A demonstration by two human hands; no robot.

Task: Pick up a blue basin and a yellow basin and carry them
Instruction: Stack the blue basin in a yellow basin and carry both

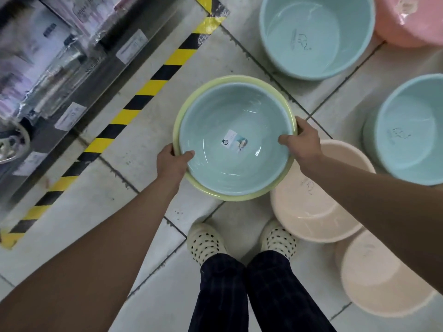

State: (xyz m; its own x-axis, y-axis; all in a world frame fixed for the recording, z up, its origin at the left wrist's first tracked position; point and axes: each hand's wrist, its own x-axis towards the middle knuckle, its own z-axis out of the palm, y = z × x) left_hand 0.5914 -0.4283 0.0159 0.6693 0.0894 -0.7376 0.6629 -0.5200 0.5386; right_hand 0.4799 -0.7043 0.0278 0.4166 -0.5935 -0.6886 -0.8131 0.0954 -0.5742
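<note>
Two nested basins sit at frame centre, gripped between both hands: the pale blue round plastic basin (215,121) lies inside the pale yellow round plastic basin (217,196), whose rim shows around it. The left hand (171,161) clamps both rims at 8 o'clock, with its thumb inside the blue bowl and its fingers curled outside. The right hand (304,142) grips them the same way at 3 o'clock. Larger blue plastic tubs (316,37) stand at 1 and 3 o'clock, beige plastic tubs (318,204) at 5 o'clock, and yellow-and-black striped floor tape (143,92) at 10 o'clock.
</note>
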